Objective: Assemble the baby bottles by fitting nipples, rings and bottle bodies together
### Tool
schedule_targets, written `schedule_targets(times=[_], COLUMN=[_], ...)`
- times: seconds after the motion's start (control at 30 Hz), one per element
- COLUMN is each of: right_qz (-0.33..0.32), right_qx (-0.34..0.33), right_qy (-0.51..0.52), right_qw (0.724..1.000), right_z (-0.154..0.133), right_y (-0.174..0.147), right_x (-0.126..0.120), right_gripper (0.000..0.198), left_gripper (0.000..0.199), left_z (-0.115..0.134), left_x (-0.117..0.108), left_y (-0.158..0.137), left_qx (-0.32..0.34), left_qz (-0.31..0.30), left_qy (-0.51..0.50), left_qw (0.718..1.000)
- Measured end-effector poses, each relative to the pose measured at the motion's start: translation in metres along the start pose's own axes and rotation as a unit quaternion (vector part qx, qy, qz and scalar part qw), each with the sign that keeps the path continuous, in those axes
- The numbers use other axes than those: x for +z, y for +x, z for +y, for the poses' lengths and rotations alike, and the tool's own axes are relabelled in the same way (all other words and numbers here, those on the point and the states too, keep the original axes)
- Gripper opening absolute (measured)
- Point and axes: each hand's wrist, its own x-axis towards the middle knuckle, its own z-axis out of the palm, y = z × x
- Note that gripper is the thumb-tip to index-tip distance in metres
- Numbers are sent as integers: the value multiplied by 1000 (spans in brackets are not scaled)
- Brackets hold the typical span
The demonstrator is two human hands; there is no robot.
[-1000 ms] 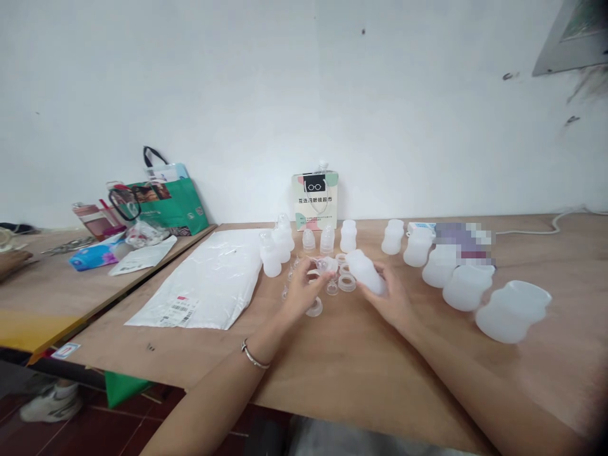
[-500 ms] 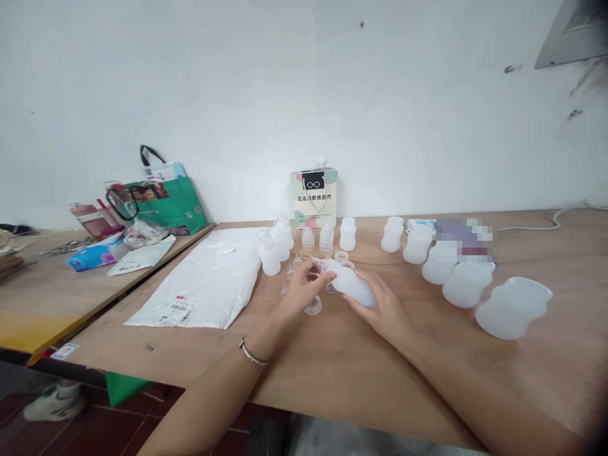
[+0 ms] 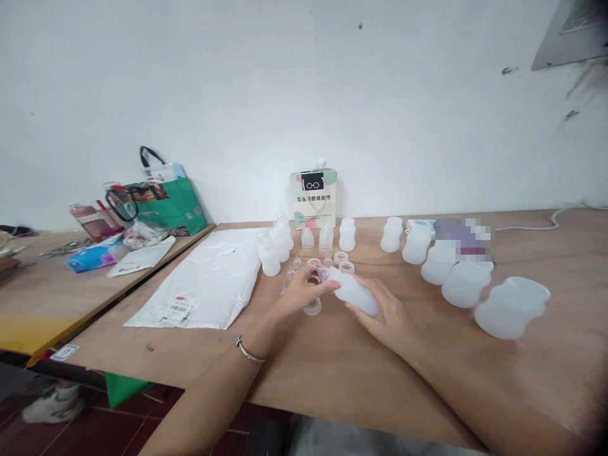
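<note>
A frosted white baby bottle (image 3: 356, 295) lies tilted in my right hand (image 3: 388, 311), whose fingers wrap round its body, mouth toward the left. At that mouth my left hand (image 3: 306, 290) pinches a clear bottle nipple (image 3: 323, 273), partly hidden by the fingers; the left thumb touches the bottle's neck. Around my hands on the table lie several white collar rings (image 3: 347, 268) and loose clear nipples (image 3: 297, 261). Just behind them stand clear domed caps (image 3: 308, 239).
Several open frosted bottles (image 3: 510, 308) curve along the right side. Capped bottles (image 3: 270, 256) stand at left beside a white plastic mailer (image 3: 199, 272). A paper bag (image 3: 313, 202) stands by the wall. On the left table sit a green bag (image 3: 175, 206) and a tissue pack (image 3: 92, 254).
The bottle and both hands have shifted slightly downward, the bottle also a little right. More rings and a nipple behind my hands now show. Both hands keep their hold.
</note>
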Motion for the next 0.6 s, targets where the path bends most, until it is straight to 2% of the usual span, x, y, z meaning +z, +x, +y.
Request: schedule_targets(times=[0.1,0.2,0.4,0.6], right_qz=[0,-5,-27,8], right_qx=[44,61,67,103], right_qy=[50,97,161,178], right_qw=[998,993,984,979], right_z=[-6,-10,-15,-14], right_y=[2,4,3,4], right_x=[0,-1,-4,-6], right_gripper=[43,43,43,40], left_gripper=[43,49,54,55], left_z=[6,13,8,3], left_x=[-1,-1,1,0], left_y=[-2,-6,-5,-2], left_qx=[39,70,73,85], left_qz=[-52,-82,-36,3], left_qy=[-62,-125,-148,-159], left_qw=[996,986,986,984])
